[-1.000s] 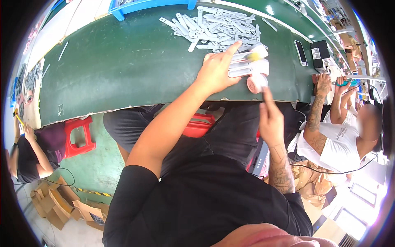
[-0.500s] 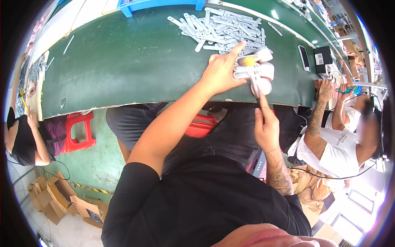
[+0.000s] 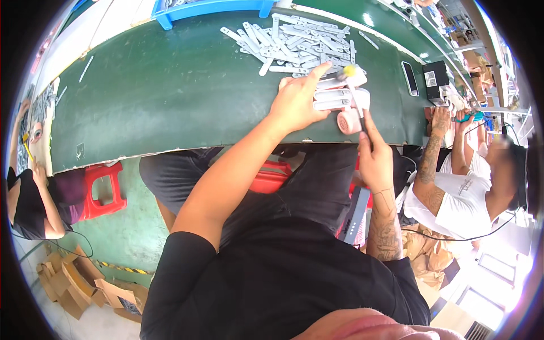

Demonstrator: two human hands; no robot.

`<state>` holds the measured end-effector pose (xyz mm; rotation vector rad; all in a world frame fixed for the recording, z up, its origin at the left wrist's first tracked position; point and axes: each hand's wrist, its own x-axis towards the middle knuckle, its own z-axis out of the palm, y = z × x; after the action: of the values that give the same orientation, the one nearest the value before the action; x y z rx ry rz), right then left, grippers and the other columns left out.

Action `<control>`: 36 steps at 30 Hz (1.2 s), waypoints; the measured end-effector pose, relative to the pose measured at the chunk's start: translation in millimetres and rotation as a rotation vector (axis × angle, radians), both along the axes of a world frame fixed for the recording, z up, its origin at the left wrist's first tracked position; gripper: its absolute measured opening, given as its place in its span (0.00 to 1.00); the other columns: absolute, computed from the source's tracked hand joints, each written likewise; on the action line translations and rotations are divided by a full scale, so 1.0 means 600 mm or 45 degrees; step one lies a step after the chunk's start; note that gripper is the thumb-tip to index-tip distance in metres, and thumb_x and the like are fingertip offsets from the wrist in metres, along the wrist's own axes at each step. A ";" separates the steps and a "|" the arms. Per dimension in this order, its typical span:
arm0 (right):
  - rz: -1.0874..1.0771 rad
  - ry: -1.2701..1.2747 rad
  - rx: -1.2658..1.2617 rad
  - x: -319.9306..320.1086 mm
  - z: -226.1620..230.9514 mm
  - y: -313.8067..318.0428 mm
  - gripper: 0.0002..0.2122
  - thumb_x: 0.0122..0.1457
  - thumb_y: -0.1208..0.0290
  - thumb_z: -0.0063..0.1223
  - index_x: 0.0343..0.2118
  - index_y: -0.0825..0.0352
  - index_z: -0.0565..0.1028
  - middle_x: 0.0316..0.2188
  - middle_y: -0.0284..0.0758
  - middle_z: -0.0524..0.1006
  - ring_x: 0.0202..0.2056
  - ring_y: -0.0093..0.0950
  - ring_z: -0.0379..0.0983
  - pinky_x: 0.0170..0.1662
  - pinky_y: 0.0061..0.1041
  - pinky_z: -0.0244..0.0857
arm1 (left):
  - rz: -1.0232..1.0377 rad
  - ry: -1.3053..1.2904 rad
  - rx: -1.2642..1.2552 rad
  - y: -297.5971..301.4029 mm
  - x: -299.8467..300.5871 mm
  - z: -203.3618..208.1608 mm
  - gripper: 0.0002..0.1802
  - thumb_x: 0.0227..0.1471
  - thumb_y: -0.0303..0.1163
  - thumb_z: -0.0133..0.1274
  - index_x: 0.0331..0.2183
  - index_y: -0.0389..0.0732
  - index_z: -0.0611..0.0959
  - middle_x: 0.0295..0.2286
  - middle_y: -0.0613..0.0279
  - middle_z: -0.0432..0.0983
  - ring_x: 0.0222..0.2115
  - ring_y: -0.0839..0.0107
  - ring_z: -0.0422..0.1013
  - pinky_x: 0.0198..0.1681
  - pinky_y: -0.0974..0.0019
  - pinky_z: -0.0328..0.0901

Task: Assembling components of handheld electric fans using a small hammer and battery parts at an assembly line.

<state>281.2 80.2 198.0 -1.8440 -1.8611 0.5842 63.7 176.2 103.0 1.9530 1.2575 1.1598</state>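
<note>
My left hand [image 3: 299, 102] steadies several pale grey, handle-like parts [image 3: 332, 101] from their left side, at the near part of the green table. Its index finger points up and away from me, and the thumb lies along the nearest part. Pink rounded pieces [image 3: 349, 122] sit at the right ends of these parts; one shows a round face with small holes. A small hammer with a yellow-tipped head [image 3: 348, 71] is gripped in my right hand [image 3: 375, 157]. The hammer's head is over the far end of the group, and its shaft slants down to my fingers.
Beyond my left hand is a pile of loose grey strips [image 3: 300, 42] on the green table [image 3: 170, 90]. A blue crate [image 3: 212, 10] stands at the far edge. To the right lie a phone [image 3: 409, 78] and a black box [image 3: 437, 82]. Co-workers sit on both sides.
My right hand has tilted the hammer, and its yellow-tipped head has lifted and moved away from me. The left hand keeps its hold. The whole view has shifted slightly.
</note>
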 end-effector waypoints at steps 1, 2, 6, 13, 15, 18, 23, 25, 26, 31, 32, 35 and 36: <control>0.007 0.054 0.126 0.003 -0.005 0.005 0.25 0.72 0.76 0.51 0.71 0.58 0.70 0.55 0.55 0.80 0.56 0.52 0.79 0.57 0.38 0.73 | 0.003 -0.002 -0.004 0.000 -0.001 -0.001 0.65 0.38 0.41 0.78 0.73 0.52 0.60 0.45 0.52 0.85 0.46 0.53 0.81 0.59 0.46 0.64; 0.001 0.050 0.126 0.006 -0.011 0.005 0.25 0.72 0.76 0.51 0.71 0.58 0.70 0.55 0.55 0.80 0.56 0.52 0.79 0.57 0.38 0.73 | 0.006 -0.009 0.019 0.003 0.000 0.000 0.65 0.38 0.41 0.79 0.73 0.52 0.60 0.45 0.52 0.85 0.46 0.53 0.81 0.59 0.46 0.64; 0.112 -0.076 0.064 -0.001 -0.002 0.004 0.25 0.73 0.75 0.51 0.72 0.58 0.69 0.55 0.55 0.80 0.57 0.52 0.79 0.58 0.37 0.73 | 0.036 -0.002 0.032 0.003 -0.003 -0.003 0.68 0.37 0.41 0.79 0.73 0.52 0.58 0.46 0.51 0.85 0.47 0.53 0.81 0.59 0.45 0.63; 0.324 -0.087 0.181 -0.020 -0.007 -0.017 0.25 0.72 0.77 0.51 0.71 0.64 0.69 0.56 0.53 0.81 0.58 0.47 0.80 0.60 0.35 0.72 | 0.014 -0.048 0.011 0.003 0.003 -0.005 0.72 0.36 0.43 0.80 0.75 0.51 0.54 0.44 0.51 0.85 0.46 0.52 0.81 0.60 0.45 0.62; 0.268 -0.110 0.041 -0.034 -0.011 -0.015 0.24 0.72 0.77 0.51 0.71 0.64 0.69 0.53 0.52 0.83 0.55 0.47 0.82 0.58 0.34 0.72 | 0.018 -0.029 -0.009 -0.002 -0.001 -0.001 0.73 0.36 0.43 0.81 0.75 0.51 0.53 0.44 0.52 0.85 0.46 0.52 0.81 0.61 0.45 0.61; 0.214 0.026 0.261 -0.035 -0.007 -0.017 0.24 0.73 0.76 0.52 0.70 0.64 0.71 0.52 0.53 0.83 0.55 0.48 0.82 0.57 0.34 0.73 | 0.014 -0.027 -0.021 -0.002 -0.006 0.002 0.75 0.35 0.43 0.81 0.75 0.50 0.51 0.45 0.51 0.86 0.47 0.51 0.81 0.63 0.45 0.60; 0.132 0.101 -0.011 -0.009 -0.024 -0.010 0.26 0.73 0.75 0.51 0.73 0.65 0.66 0.64 0.52 0.76 0.65 0.43 0.75 0.66 0.34 0.66 | 0.000 -0.006 -0.067 -0.006 -0.008 0.003 0.75 0.35 0.43 0.81 0.76 0.51 0.51 0.51 0.52 0.84 0.51 0.51 0.79 0.64 0.45 0.59; 0.034 0.318 0.027 0.002 -0.027 -0.001 0.30 0.73 0.74 0.52 0.76 0.67 0.60 0.69 0.50 0.71 0.70 0.38 0.69 0.69 0.32 0.62 | -0.008 -0.019 -0.080 -0.005 -0.013 0.003 0.74 0.35 0.45 0.82 0.75 0.50 0.54 0.53 0.54 0.82 0.55 0.52 0.77 0.65 0.45 0.58; 0.062 0.220 0.297 0.025 -0.043 0.013 0.32 0.72 0.75 0.53 0.76 0.68 0.58 0.70 0.52 0.70 0.70 0.37 0.67 0.69 0.31 0.62 | -0.022 -0.007 -0.068 -0.005 -0.013 0.007 0.74 0.35 0.45 0.82 0.75 0.50 0.54 0.53 0.54 0.82 0.55 0.52 0.77 0.65 0.45 0.58; -0.391 0.278 0.450 0.129 -0.063 0.102 0.15 0.69 0.69 0.63 0.55 0.67 0.80 0.29 0.21 0.73 0.29 0.13 0.65 0.33 0.18 0.61 | 0.017 0.157 0.003 -0.011 -0.009 0.017 0.70 0.35 0.46 0.82 0.74 0.53 0.60 0.55 0.53 0.78 0.58 0.52 0.74 0.64 0.43 0.57; -0.437 0.307 0.483 0.140 -0.069 0.111 0.12 0.70 0.69 0.63 0.51 0.68 0.81 0.26 0.18 0.69 0.27 0.11 0.60 0.31 0.17 0.55 | 0.041 0.172 0.028 -0.012 -0.006 0.020 0.69 0.36 0.46 0.81 0.74 0.54 0.61 0.56 0.52 0.77 0.59 0.51 0.73 0.64 0.41 0.58; -0.444 0.442 0.551 0.170 -0.112 0.119 0.08 0.71 0.68 0.62 0.43 0.68 0.79 0.26 0.20 0.71 0.27 0.11 0.63 0.30 0.18 0.59 | 0.023 0.264 0.068 -0.004 0.014 0.031 0.58 0.40 0.45 0.78 0.70 0.52 0.69 0.60 0.51 0.73 0.61 0.50 0.69 0.65 0.41 0.57; -0.437 0.502 0.568 0.177 -0.128 0.117 0.08 0.71 0.68 0.63 0.40 0.68 0.79 0.24 0.21 0.72 0.26 0.12 0.64 0.30 0.18 0.61 | 0.024 0.329 0.111 -0.002 0.025 0.035 0.54 0.41 0.44 0.78 0.68 0.52 0.72 0.60 0.51 0.72 0.62 0.50 0.69 0.65 0.41 0.57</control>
<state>387.6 150.5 121.2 -1.5616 -1.2574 0.3425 78.5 174.9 124.3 2.2160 1.3774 1.0096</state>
